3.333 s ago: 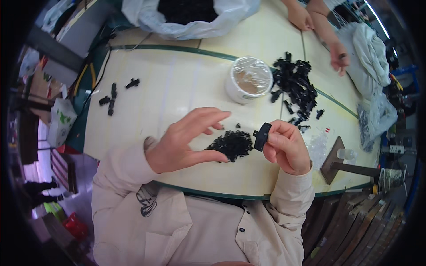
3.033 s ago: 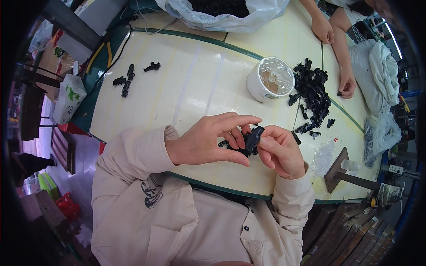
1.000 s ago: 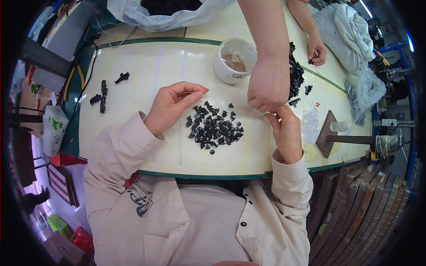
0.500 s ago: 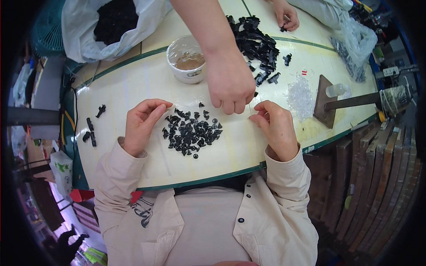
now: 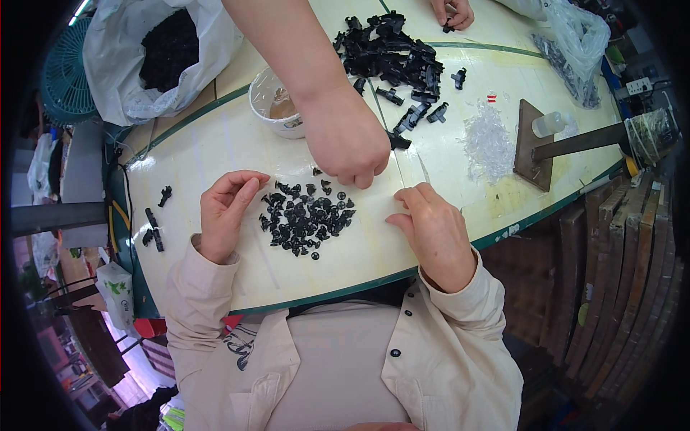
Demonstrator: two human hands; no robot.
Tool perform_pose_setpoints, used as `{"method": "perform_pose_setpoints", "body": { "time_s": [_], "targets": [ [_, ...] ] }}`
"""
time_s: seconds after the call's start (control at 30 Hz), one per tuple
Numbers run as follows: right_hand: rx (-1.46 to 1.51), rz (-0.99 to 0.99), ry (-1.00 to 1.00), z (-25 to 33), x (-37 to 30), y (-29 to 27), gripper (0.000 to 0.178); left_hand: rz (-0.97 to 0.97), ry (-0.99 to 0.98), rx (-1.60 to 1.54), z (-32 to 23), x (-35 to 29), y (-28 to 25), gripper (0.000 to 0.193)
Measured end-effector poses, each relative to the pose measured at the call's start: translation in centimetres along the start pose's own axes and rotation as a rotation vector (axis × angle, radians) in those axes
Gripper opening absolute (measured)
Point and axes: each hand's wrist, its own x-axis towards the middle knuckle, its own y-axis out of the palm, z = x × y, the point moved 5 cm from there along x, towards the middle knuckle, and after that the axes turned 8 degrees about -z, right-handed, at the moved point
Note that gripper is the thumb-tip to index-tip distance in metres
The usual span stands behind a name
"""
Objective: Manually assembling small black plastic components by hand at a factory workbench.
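Head view | left hand (image 5: pixel 224 208): fingertips nearly meeting, can't tell if anything's pinched | right hand (image 5: pixel 440 233): thumb and fingers parted, seemingly bare | small black round-headed plastic clips (image 5: pixel 305 215) piled between | few elongated black plastic parts (image 5: pixel 152 219) apart at left, big dark plastic heap (image 5: pixel 395 54) far side, looks like plenty remaining

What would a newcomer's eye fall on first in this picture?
Probably a co-worker's hand near the picture's centre. Lower in view, small black pieces lie between the wearer's left hand and right hand. A heap of larger black pieces lies near the top, right of centre.
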Motion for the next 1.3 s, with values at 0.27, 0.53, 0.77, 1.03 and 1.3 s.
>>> {"method": "perform_pose_setpoints", "body": {
  "time_s": [0.27,0.53,0.77,1.03,1.3],
  "targets": [
    [0.055,-0.002,-0.014,-0.4,0.0,0.4,0.021,0.010,0.011,-0.047,0.2,-0.1,-0.1,0.015],
    [0.233,-0.056,-0.158,2.4,0.3,1.7,0.024,0.052,0.038,-0.094,0.5,-0.1,-0.3,0.017],
    [0.194,-0.038,-0.210,2.8,0.2,4.3,0.021,0.045,0.061,-0.141,0.9,0.1,-0.4,0.017],
    [0.125,-0.091,-0.259,3.1,-0.3,3.8,0.024,0.061,0.046,-0.120,0.7,0.0,-0.3,0.018],
    [0.091,-0.289,-0.289,2.9,-1.4,3.2,0.024,0.036,0.006,-0.051,2.6,0.4,-1.5,0.016]
  ]
}}
